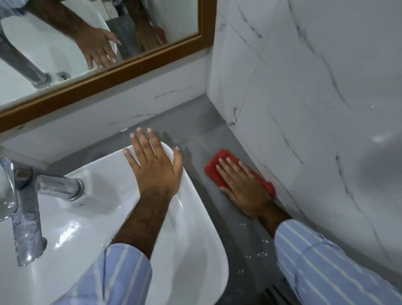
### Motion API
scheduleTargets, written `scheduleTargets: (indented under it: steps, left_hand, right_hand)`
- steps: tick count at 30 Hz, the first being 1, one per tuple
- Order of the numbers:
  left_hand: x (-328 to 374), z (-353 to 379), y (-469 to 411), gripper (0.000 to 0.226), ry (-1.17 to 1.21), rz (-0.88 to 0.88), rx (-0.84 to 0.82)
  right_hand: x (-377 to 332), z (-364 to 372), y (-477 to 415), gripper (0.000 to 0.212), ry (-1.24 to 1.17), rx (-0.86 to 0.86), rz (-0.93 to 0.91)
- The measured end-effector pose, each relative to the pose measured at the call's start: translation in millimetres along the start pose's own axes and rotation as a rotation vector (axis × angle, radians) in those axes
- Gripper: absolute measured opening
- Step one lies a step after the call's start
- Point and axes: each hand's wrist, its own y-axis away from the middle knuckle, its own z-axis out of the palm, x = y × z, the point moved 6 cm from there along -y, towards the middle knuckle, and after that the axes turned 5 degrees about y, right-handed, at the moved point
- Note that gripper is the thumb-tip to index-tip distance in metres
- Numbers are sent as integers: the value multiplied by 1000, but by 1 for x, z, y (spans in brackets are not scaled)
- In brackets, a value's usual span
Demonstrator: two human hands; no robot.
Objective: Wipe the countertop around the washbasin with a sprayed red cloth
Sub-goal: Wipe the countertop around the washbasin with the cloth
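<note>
Wiping: my right hand [243, 187] presses the red cloth [221, 166] flat on the grey countertop [208, 131], fingers spread and straight, gripping nothing.
Bracing: my left hand [156, 167] lies open, palm down on the rim of the washbasin [193, 221], holding nothing.
Cloth: folded, soft, mostly under my right palm, its far edge showing past my fingertips, its outer edge near the marble wall [307, 103].
Technique: I judge that even palm pressure and overlapping strokes along the narrow strip serve best, working into the corner ahead of my fingers.
Unfinished: droplets [256, 255] bead near my right wrist.
Surfaces: matte grey stone; glossy white basin with rounded corners; veined white tile; wet chrome tap [26, 204] off my left hand.
</note>
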Motion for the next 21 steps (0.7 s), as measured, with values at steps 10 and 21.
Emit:
scheduleTargets:
  steps: [10, 21]
  left_hand:
    - [0, 2, 1, 85, 5, 16, -6]
    - [-2, -1, 2, 90, 6, 20, -11]
  right_hand:
    - [-11, 2, 19, 64, -52, 8, 375]
    - [11, 3, 130, 66, -15, -47, 285]
